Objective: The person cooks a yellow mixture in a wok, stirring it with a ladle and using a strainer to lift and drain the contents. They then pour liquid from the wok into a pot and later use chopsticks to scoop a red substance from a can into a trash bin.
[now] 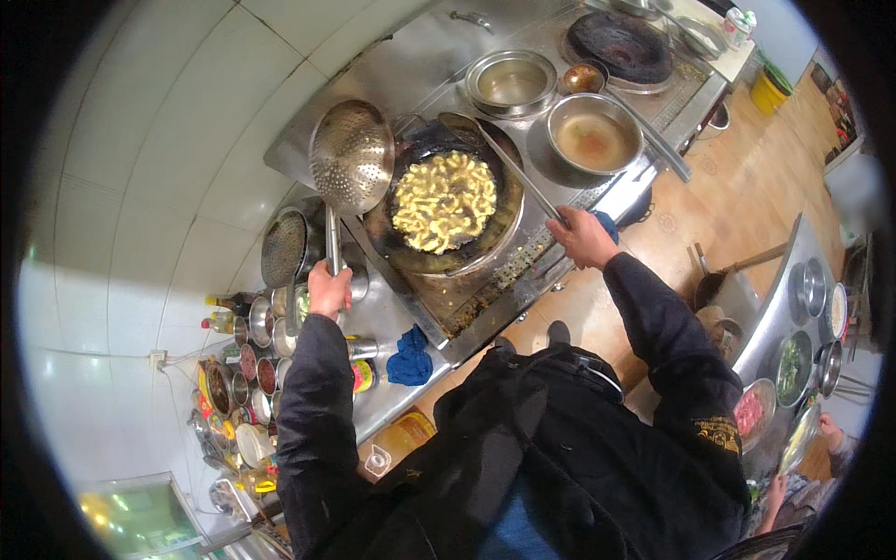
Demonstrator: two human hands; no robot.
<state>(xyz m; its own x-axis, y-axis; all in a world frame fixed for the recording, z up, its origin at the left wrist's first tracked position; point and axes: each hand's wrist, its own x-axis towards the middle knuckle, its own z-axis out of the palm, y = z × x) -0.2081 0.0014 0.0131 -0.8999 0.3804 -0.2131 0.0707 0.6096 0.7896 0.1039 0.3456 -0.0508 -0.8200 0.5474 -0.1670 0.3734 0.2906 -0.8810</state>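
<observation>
My left hand (329, 290) grips the metal handle of a large perforated strainer ladle (352, 155), raised at the wok's left side. My right hand (582, 236) is closed around the long handle of a cooking ladle (462, 129), whose bowl lies at the far rim of the wok. Yellow curled pieces of food (445, 203) spread over the bottom of the dark wok (491, 255), which sits on the stove. A blue cloth (606, 225) shows just beyond my right hand.
Right of the wok stand a metal pot (511, 78) and a bowl of cloudy liquid (595, 140). Several seasoning containers (260, 318) crowd the left counter near a blue cloth (410, 355). At far right, another person's hands (775, 490) hold a plate (800, 439) by a table with bowls.
</observation>
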